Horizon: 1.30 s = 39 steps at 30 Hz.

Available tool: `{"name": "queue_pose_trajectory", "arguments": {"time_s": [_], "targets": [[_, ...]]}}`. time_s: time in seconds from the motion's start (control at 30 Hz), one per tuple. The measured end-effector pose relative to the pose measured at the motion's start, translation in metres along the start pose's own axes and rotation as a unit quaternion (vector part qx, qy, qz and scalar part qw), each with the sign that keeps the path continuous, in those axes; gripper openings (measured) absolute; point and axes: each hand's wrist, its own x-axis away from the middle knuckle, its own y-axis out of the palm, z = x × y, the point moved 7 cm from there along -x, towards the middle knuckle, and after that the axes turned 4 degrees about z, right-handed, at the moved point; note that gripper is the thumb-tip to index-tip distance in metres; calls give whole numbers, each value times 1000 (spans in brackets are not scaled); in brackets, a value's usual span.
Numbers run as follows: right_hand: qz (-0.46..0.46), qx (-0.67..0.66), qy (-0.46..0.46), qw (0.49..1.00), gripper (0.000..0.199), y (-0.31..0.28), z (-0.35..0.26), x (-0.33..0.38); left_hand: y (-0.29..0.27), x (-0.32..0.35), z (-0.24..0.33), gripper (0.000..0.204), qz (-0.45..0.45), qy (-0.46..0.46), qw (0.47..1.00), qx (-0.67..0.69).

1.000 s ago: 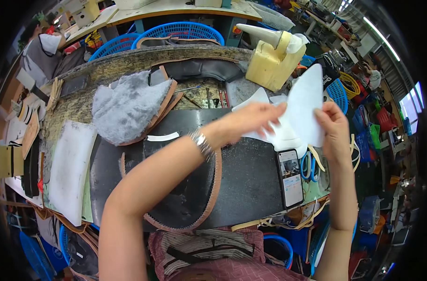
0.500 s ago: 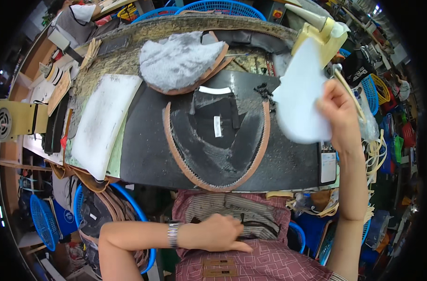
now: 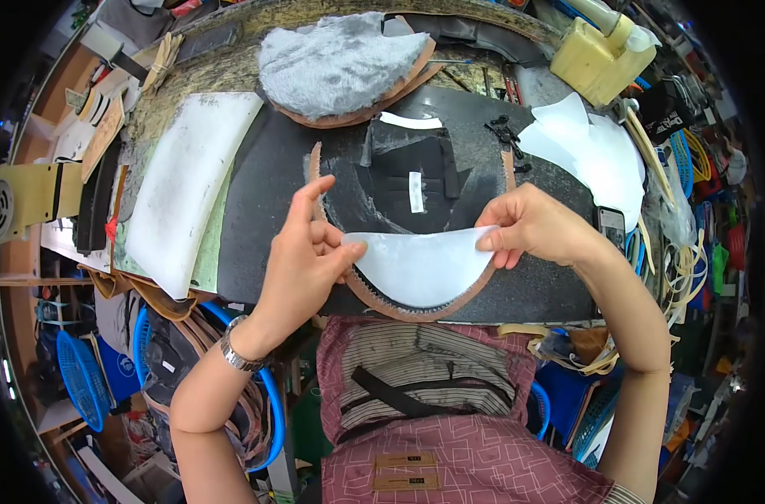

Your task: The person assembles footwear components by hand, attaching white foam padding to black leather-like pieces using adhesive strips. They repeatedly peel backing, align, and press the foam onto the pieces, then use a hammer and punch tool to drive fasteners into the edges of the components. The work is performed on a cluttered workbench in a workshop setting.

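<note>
On the dark-topped table (image 3: pixel 252 244), I monitor the white sheet (image 3: pixel 424 265) over the near end of the brown-rimmed black panel (image 3: pixel 395 181). My left grip (image 3: pixel 303 265) and right grip (image 3: pixel 529 225) each pinch one corner; unequal pull could skew the sheet.

Yellow container (image 3: pixel 591 63) upper right; phone (image 3: pixel 610 223) below; blue basket (image 3: pixel 81 378) (perforated) left.

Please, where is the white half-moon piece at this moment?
In the head view, the white piece is just right of centre, pinched at its corners by the left hand and right hand, over the brown-edged dark panel.
</note>
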Motion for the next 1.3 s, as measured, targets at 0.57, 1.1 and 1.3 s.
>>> {"name": "queue_pose_trajectory", "arguments": {"time_s": [0.57,1.1,1.3], "targets": [[290,350,-166,875,34,-39,-46,-21,-4,-45,45,55,116,272,903,-313],[80,-536,-123,831,13,22,-12,22,23,24,68,29,46,254,966,-5],[343,-158,-325,867,20,13,-26,54,42,58,94,40,19,463,875,-140]]}}
